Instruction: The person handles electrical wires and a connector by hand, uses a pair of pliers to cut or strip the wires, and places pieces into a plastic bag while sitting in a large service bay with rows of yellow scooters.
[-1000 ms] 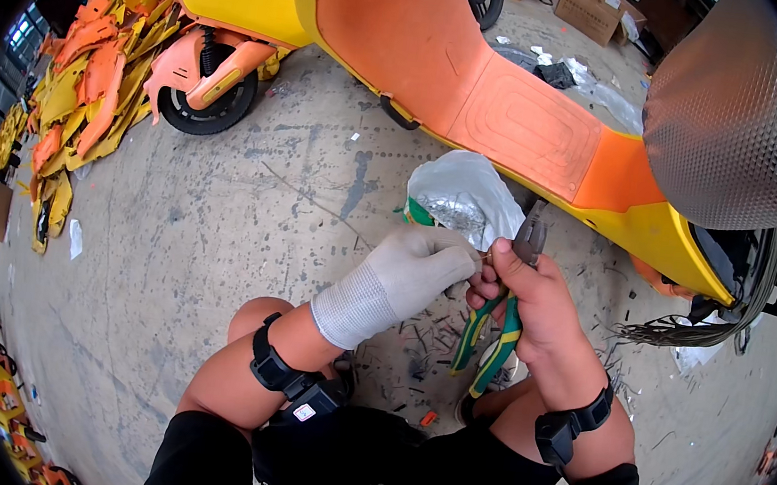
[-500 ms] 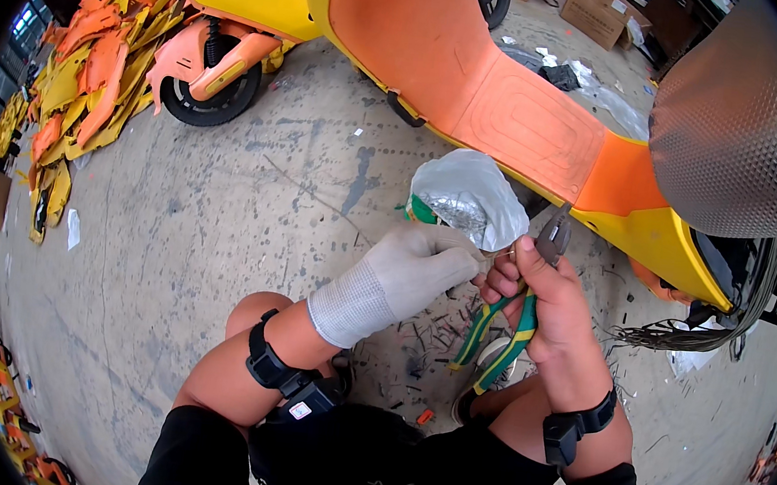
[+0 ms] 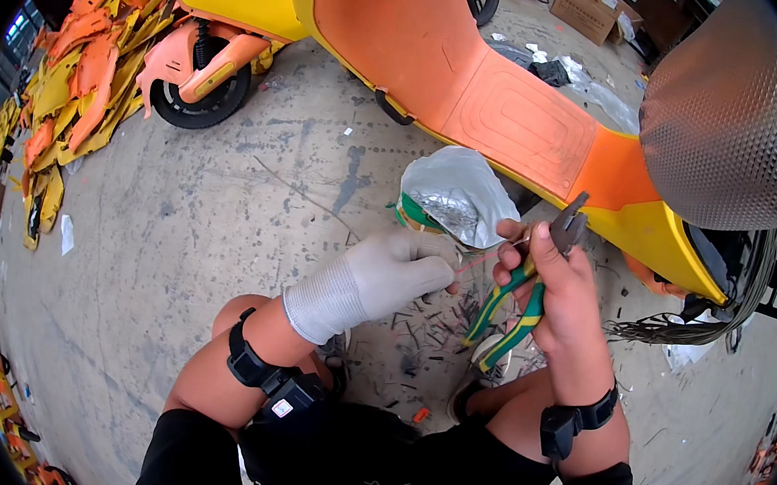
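My left hand (image 3: 390, 271), in a pale grey knit glove, is closed in a pinch on one end of a thin reddish wire (image 3: 473, 268). The strand runs across to the fingertips of my right hand (image 3: 559, 284), which is bare. That hand also grips a pair of pliers (image 3: 524, 323) with green and yellow handles, its dark jaws pointing up and away from me. Whether the jaws touch the wire I cannot tell. Just beyond both hands stands a tub lined with a whitish plastic bag (image 3: 497, 197), with shiny silvery bits inside.
An orange and yellow scooter (image 3: 516, 114) stretches across the far side, a bundle of dark wires (image 3: 710, 335) hanging at its right end. Short wire scraps (image 3: 411, 340) litter the floor between my feet. Body panels (image 3: 92, 88) are heaped at far left.
My hands have moved apart, the left one leftward, so the reddish wire now shows stretched between them. The tub's opening is less covered by my fingers.
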Demonstrator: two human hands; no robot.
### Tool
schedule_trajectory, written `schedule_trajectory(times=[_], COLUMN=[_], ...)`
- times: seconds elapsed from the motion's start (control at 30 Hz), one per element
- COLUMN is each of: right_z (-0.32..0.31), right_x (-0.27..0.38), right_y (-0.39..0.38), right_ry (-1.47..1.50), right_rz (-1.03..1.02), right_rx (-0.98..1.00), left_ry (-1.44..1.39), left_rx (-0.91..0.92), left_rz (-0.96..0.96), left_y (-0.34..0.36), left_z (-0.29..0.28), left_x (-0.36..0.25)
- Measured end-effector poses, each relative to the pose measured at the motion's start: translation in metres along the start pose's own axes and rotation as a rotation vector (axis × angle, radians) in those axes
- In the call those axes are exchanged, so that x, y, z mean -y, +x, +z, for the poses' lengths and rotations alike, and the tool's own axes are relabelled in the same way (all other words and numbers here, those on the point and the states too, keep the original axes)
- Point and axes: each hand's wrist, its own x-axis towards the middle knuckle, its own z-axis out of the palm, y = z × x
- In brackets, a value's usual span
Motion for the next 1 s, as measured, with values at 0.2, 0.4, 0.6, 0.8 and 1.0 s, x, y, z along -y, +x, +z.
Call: schedule_trajectory(times=[0.2, 0.4, 0.6, 0.8, 1.0], right_z=[0.001, -0.003, -0.002, 0.007, 0.011], right_x=[-0.007, -0.012, -0.010, -0.013, -0.015], right_y=[-0.001, 0.001, -0.001, 0.000, 0.002], right_ry=[0.369, 0.284, -0.081, -0.144, -0.170], right_rz=[0.066, 0.052, 0.087, 0.066, 0.037], right_rx=[0.115, 0.186, 0.069, 0.010, -0.023], left_ry=[-0.017, 0.066, 0.506, 0.282, 0.209], left_rx=[0.011, 0.060, 0.043, -0.047, -0.022], left_rz=[-0.025, -0.091, 0.127, 0.091, 0.056], left_y=[0.002, 0.003, -0.001, 0.000, 0.006], left_z=[0.003, -0.002, -0.021, -0.011, 0.008], left_x=[-0.001, -0.003, 0.007, -0.016, -0.012])
